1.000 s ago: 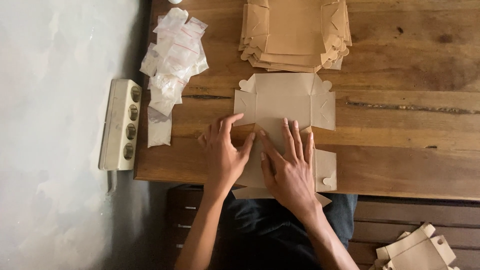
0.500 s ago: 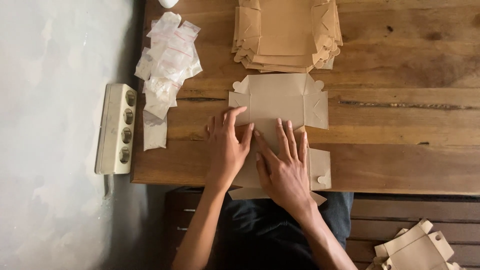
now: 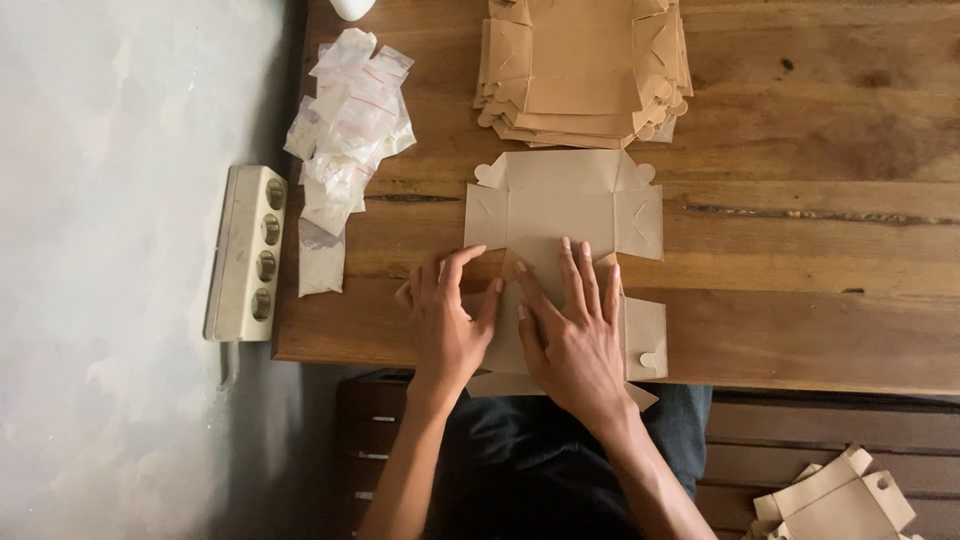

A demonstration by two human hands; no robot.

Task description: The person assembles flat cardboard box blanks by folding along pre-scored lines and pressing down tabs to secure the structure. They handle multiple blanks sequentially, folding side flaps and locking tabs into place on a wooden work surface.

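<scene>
Brown flat die-cut cardboard box blank (image 3: pixel 560 205)

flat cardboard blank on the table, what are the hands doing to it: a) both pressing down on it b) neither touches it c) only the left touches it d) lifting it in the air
a: the left hand and right hand both lie flat on the cardboard blank, which rests on the wooden table.

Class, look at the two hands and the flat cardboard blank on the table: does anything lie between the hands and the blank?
Nothing visible does. The left hand and right hand both press flat, directly on the blank.
</scene>
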